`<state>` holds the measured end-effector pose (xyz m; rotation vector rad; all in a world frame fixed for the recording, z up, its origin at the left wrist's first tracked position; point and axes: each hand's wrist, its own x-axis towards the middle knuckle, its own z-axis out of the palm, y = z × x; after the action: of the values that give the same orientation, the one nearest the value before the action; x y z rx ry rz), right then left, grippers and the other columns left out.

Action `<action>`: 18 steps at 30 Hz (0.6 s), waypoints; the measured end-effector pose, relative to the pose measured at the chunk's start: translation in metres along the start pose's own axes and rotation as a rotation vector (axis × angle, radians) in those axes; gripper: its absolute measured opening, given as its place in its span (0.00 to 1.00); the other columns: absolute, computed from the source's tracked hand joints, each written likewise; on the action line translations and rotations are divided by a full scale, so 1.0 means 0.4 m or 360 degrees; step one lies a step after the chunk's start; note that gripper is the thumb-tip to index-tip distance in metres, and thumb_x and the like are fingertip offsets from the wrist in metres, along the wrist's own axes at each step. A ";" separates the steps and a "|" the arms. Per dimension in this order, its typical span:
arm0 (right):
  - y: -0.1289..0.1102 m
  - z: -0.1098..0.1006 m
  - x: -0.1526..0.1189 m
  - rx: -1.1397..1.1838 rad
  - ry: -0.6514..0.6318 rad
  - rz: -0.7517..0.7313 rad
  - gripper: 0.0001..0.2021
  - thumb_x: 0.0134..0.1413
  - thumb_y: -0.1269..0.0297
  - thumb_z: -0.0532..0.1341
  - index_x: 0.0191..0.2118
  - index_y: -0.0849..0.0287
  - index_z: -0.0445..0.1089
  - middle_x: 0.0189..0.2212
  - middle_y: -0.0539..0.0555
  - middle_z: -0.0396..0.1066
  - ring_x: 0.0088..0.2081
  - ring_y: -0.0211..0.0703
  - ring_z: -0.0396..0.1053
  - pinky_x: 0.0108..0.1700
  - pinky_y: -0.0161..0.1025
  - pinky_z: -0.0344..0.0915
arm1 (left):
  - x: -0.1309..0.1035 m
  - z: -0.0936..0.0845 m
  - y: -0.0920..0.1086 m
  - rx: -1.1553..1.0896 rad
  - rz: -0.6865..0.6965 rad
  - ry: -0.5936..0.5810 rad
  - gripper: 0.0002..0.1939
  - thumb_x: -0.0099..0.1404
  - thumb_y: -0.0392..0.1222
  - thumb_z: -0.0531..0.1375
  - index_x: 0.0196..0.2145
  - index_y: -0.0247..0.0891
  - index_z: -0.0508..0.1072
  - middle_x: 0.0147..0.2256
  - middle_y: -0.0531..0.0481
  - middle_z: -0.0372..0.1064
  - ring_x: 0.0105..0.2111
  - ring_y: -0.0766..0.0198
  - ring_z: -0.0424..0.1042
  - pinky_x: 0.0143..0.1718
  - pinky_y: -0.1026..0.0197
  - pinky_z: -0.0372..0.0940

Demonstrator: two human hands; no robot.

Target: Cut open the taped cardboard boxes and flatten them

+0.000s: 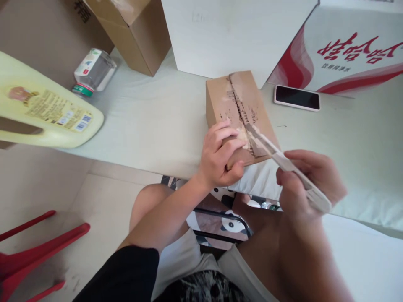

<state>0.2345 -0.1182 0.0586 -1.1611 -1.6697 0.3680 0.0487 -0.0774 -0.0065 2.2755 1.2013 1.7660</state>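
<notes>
A small brown cardboard box [220, 98] lies at the table's front edge, with a dark, ragged slit running along its taped top. My left hand [220, 157] grips the near left part of the box, its fingers bent over the top and the thumb at the near side. In my right hand [307, 180] is a white utility knife [296, 172], held between thumb and fingers. The blade end of the knife points up and left and meets the slit near the middle of the box top. The right hand is slightly blurred.
Behind the box stands a large white box [236, 37], with a red and white carton [346, 54] to its right. A phone [297, 98] lies before the carton. Leftward are a yellow jug [47, 109], a clear bottle [94, 71] and a taller cardboard box [138, 37].
</notes>
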 end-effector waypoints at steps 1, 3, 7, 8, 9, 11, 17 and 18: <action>0.001 -0.005 -0.002 -0.0059 -0.0073 0.0009 0.08 0.56 0.67 0.61 0.40 0.53 0.76 0.19 0.45 0.66 0.17 0.34 0.60 0.20 0.35 0.55 | -0.001 0.000 -0.001 0.0001 -0.0012 -0.0012 0.17 0.69 0.55 0.51 0.47 0.44 0.70 0.48 0.42 0.69 0.60 0.45 0.66 0.63 0.36 0.61; 0.000 -0.010 0.000 -0.0108 -0.0166 -0.0027 0.10 0.54 0.69 0.62 0.41 0.53 0.76 0.19 0.44 0.65 0.16 0.32 0.58 0.18 0.34 0.53 | -0.002 -0.001 -0.004 -0.0017 -0.0024 -0.0043 0.18 0.69 0.56 0.50 0.47 0.45 0.70 0.48 0.43 0.68 0.60 0.45 0.65 0.63 0.35 0.60; -0.022 -0.002 0.015 -0.0120 -0.0177 -0.0117 0.11 0.52 0.72 0.60 0.40 0.53 0.75 0.18 0.43 0.65 0.15 0.31 0.56 0.17 0.33 0.55 | -0.001 0.000 -0.007 -0.0043 -0.0013 -0.0046 0.18 0.69 0.57 0.50 0.47 0.45 0.70 0.48 0.43 0.68 0.59 0.45 0.65 0.63 0.36 0.60; -0.030 0.000 0.018 -0.0143 -0.0204 -0.0129 0.12 0.52 0.73 0.60 0.40 0.53 0.75 0.19 0.43 0.66 0.15 0.31 0.56 0.18 0.33 0.56 | 0.000 0.000 -0.007 -0.0031 -0.0009 -0.0041 0.18 0.70 0.57 0.50 0.46 0.45 0.71 0.48 0.43 0.68 0.59 0.45 0.66 0.63 0.35 0.61; -0.037 0.001 0.021 -0.0169 -0.0237 -0.0146 0.12 0.52 0.73 0.60 0.41 0.53 0.75 0.19 0.43 0.67 0.15 0.31 0.56 0.18 0.33 0.56 | 0.000 0.000 -0.007 -0.0014 -0.0004 -0.0039 0.19 0.70 0.57 0.50 0.46 0.45 0.71 0.48 0.43 0.68 0.58 0.45 0.66 0.62 0.35 0.61; -0.051 -0.001 0.025 -0.0206 -0.0286 -0.0181 0.13 0.51 0.74 0.61 0.41 0.53 0.74 0.20 0.43 0.67 0.15 0.30 0.55 0.19 0.33 0.57 | 0.001 0.000 -0.008 0.0018 -0.0010 -0.0050 0.19 0.70 0.58 0.49 0.45 0.45 0.71 0.47 0.43 0.68 0.58 0.45 0.67 0.62 0.35 0.62; -0.064 -0.010 0.027 -0.0184 -0.0293 -0.0136 0.12 0.52 0.75 0.60 0.41 0.53 0.75 0.19 0.43 0.65 0.16 0.30 0.56 0.18 0.33 0.55 | 0.001 -0.002 -0.015 0.0000 -0.0051 -0.0093 0.20 0.69 0.59 0.49 0.44 0.45 0.71 0.47 0.43 0.70 0.59 0.45 0.67 0.62 0.35 0.62; -0.064 -0.010 0.026 -0.0176 -0.0332 -0.0118 0.13 0.53 0.75 0.60 0.42 0.54 0.75 0.21 0.44 0.68 0.16 0.30 0.57 0.19 0.33 0.55 | 0.002 -0.002 -0.015 0.0005 -0.0038 -0.0080 0.19 0.69 0.59 0.49 0.44 0.45 0.72 0.46 0.43 0.70 0.58 0.45 0.67 0.62 0.34 0.63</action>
<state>0.2245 -0.1231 0.0843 -1.1700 -1.9304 0.3637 0.0447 -0.0731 -0.0085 2.2828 1.2183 1.6895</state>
